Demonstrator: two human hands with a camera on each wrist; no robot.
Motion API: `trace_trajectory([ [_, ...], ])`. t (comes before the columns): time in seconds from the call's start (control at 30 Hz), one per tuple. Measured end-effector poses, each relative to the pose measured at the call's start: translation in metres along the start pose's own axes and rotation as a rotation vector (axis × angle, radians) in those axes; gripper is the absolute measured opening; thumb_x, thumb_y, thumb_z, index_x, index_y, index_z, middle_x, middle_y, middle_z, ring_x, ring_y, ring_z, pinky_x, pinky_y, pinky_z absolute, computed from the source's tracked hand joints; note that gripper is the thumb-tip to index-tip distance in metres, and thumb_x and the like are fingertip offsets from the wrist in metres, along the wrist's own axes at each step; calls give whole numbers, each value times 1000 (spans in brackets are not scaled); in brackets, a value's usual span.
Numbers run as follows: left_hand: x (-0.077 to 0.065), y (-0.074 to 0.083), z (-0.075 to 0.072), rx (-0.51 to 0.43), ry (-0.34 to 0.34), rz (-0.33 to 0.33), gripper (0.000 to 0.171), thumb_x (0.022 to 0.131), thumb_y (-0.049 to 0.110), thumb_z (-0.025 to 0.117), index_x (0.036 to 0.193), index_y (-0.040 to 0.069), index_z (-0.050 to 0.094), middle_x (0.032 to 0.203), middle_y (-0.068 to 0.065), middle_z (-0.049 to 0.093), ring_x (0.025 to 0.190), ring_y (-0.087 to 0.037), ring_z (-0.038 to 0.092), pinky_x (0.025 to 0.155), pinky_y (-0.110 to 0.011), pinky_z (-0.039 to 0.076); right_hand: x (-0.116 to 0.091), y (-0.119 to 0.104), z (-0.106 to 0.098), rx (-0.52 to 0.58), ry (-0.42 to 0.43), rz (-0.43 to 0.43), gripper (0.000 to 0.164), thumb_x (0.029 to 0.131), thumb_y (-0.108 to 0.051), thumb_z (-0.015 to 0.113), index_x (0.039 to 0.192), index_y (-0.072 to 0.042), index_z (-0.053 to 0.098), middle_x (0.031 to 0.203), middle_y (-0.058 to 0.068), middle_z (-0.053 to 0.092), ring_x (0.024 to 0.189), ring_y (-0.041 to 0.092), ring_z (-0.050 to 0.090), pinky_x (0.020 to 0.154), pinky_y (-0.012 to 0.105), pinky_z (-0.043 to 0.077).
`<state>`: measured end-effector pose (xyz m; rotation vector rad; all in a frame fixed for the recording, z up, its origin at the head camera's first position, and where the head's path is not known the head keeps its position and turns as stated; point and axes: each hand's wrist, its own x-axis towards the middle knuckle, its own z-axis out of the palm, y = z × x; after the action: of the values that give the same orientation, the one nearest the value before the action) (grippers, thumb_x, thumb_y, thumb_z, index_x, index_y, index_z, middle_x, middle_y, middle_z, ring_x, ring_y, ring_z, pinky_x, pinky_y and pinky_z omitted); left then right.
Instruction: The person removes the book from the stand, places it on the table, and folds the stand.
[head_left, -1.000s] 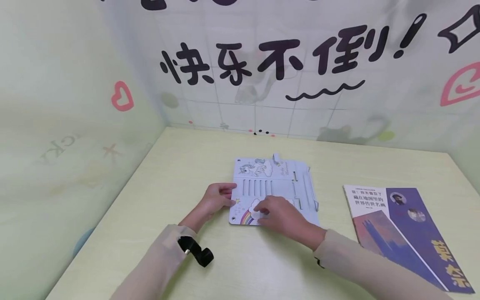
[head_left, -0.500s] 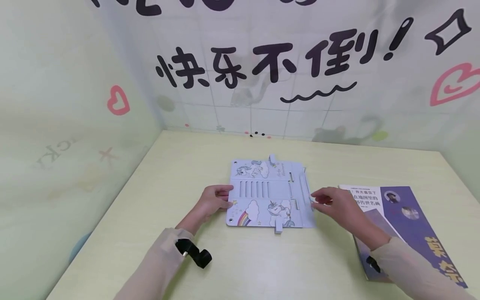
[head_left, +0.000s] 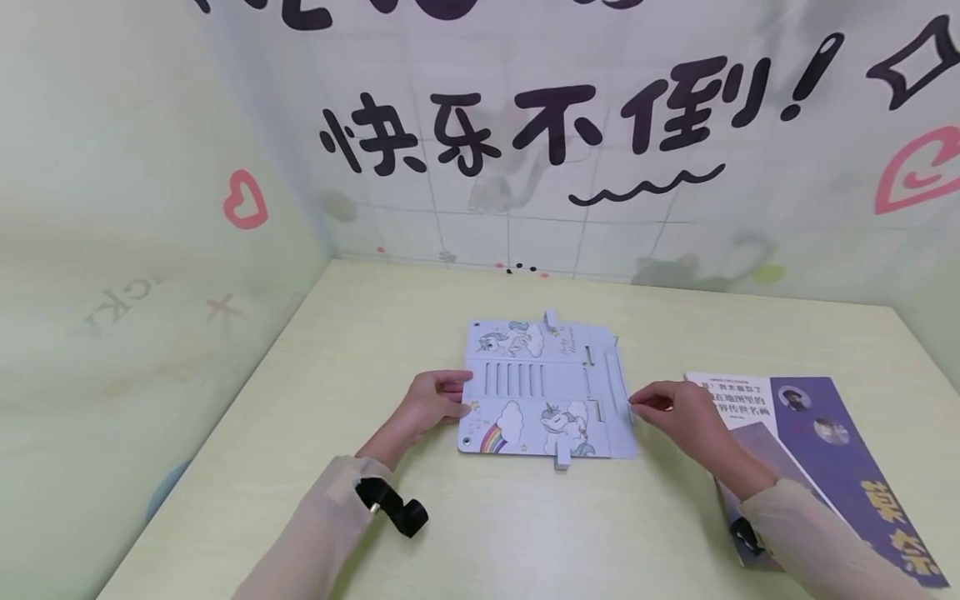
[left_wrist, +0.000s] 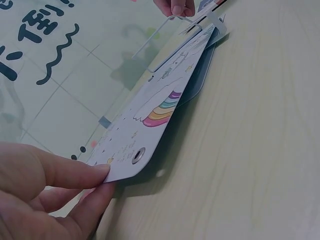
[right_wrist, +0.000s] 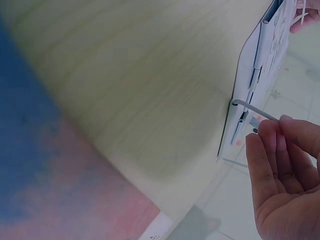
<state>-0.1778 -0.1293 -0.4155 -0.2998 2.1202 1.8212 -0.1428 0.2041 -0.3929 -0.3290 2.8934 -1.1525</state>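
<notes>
A pale lavender book stand (head_left: 562,379) with unicorn and rainbow prints lies on the table, its slotted panel facing up. My left hand (head_left: 429,402) pinches its left edge between thumb and fingers, near the riveted corner in the left wrist view. At the opposite edge, my right hand (head_left: 684,417) pinches the thin wire leg (right_wrist: 257,110) between thumb and fingertips. In the right wrist view this wire stands out from the stand's panel. One small page clip (head_left: 562,454) sticks out over the near edge, another clip (head_left: 551,318) over the far edge.
A purple and white book (head_left: 813,450) lies at the right, partly under my right forearm. Behind the light wooden table (head_left: 360,325) rises a printed wall cloth (head_left: 480,225); a side cloth (head_left: 247,325) borders the left.
My right hand has moved right, from the stand's near panel to its right edge, and now pinches the wire leg. The near clip has come into view. My left hand keeps its place.
</notes>
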Motion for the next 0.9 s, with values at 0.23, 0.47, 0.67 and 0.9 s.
trace_trajectory([
  [0.23, 0, 0, 2, -1, 0, 8, 57, 71, -22, 61, 123, -1, 54, 108, -18, 53, 91, -25, 57, 72, -30, 54, 2, 4, 2, 1, 9, 16, 8, 80, -4, 69, 86, -1, 70, 79, 6, 67, 68, 15, 57, 53, 21, 45],
  [0.47, 0, -1, 0, 1, 7, -3, 55, 72, -21, 62, 123, 0, 55, 107, -17, 53, 90, -24, 56, 71, -29, 54, 6, 2, 2, 5, 6, 4, 7, 79, -4, 69, 85, -1, 70, 79, 5, 67, 68, 15, 57, 53, 21, 45],
  [0.67, -1, 0, 0, 2, 3, -14, 55, 72, -21, 61, 122, 0, 55, 107, -17, 52, 88, -23, 56, 71, -29, 54, 11, 1, 5, 14, -40, -18, 7, 78, -1, 69, 85, 1, 70, 77, 5, 66, 68, 15, 58, 57, 21, 47],
  [0.9, -1, 1, 0, 10, 0, -9, 54, 72, -21, 62, 122, 0, 56, 106, -17, 52, 89, -24, 55, 70, -30, 54, 18, -4, 16, -33, -130, -79, 4, 77, -1, 69, 80, -1, 70, 74, 1, 64, 66, 12, 55, 58, 23, 47],
])
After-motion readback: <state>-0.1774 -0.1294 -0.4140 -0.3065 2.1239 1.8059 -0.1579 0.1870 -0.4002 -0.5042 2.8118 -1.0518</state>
